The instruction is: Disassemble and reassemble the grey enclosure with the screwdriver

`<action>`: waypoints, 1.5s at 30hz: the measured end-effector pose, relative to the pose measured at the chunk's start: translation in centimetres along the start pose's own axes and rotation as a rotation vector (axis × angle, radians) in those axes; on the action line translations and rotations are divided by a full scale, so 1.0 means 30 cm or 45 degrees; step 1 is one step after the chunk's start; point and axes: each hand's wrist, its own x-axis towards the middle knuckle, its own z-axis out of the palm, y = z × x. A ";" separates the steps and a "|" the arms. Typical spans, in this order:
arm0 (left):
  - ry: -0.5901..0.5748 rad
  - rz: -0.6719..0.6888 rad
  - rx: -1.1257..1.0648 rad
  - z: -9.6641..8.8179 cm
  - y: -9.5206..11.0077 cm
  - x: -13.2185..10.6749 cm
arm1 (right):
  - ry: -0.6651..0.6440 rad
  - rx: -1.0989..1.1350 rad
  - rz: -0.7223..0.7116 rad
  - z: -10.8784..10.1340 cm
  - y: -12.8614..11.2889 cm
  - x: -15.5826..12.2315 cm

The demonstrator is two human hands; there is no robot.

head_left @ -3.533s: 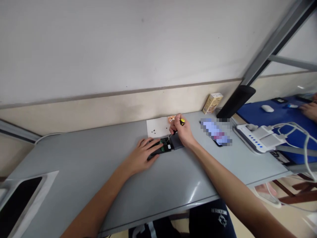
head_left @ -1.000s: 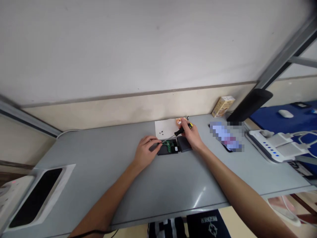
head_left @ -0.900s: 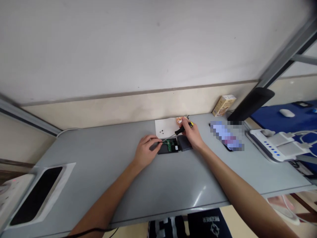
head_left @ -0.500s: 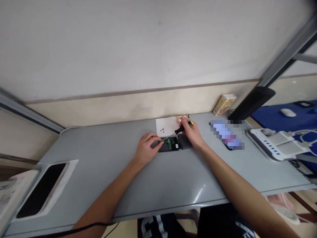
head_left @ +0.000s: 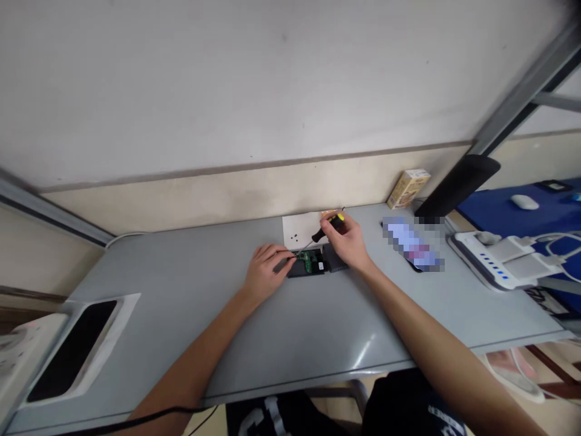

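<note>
An opened black device case with a green circuit board (head_left: pixel 308 261) inside lies flat on the grey desk. My left hand (head_left: pixel 267 270) rests over its left end, thumb and forefinger drawn together near the board. What those fingertips pinch is too small to make out. In my right hand (head_left: pixel 348 243) is a black-and-yellow screwdriver (head_left: pixel 320 235), slanting down to the left. Its shaft ends at the board's left part, close to my left fingertips. A dark flat piece (head_left: pixel 334 259) lies against the case's right end, partly beneath my right hand.
White paper (head_left: pixel 297 225) with several small dark bits lies behind the case. To the right are a phone with a blurred screen (head_left: pixel 413 243), a small carton (head_left: pixel 408 189), a black upright cylinder (head_left: pixel 458 184) and a power strip (head_left: pixel 481 266). Another phone (head_left: pixel 75 348) lies at left.
The screwdriver handle has shifted slightly left and up with my right hand. My left hand stays at the case's left end. The whole view has moved a little.
</note>
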 end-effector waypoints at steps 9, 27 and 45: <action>-0.196 -0.176 0.059 -0.015 0.007 -0.009 | 0.148 0.051 0.082 0.005 0.015 0.005; -0.243 -0.173 -0.046 -0.013 0.006 -0.005 | 0.076 -0.117 0.065 0.012 0.080 0.000; -0.430 -0.242 -0.035 -0.009 -0.001 0.002 | 0.095 -0.125 0.062 0.009 0.071 0.003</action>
